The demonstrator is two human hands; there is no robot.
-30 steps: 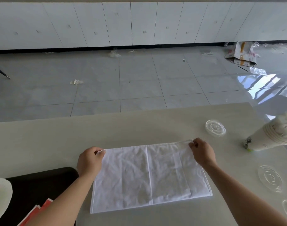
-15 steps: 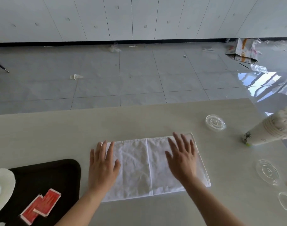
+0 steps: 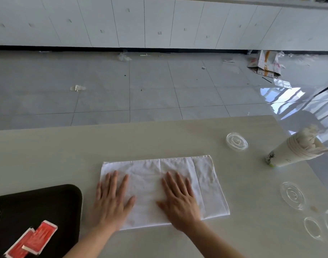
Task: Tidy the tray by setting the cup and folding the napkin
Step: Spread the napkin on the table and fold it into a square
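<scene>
Hands that pinched the napkin's (image 3: 180, 175) far corners a second ago now lie flat: left hand (image 3: 113, 200) and right hand (image 3: 180, 198) spread, pressing the fold. Tray (image 3: 53, 200) sits at eight o'clock; another fold likely follows.

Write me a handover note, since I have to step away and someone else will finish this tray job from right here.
Left hand: open, flat, palm down on the left part of the white napkin.
Right hand: open, flat on the napkin's middle.
Napkin: lies on the table as a wide rectangle with fold creases, right of the black tray, not on it.
Tray: holds two red packets; a white object shows at its left edge, cut off by the frame.
Stack of paper cups: on its side at the table's right, clear lids nearby.
Left: finish folding, napkin onto the tray, set a cup.
</scene>
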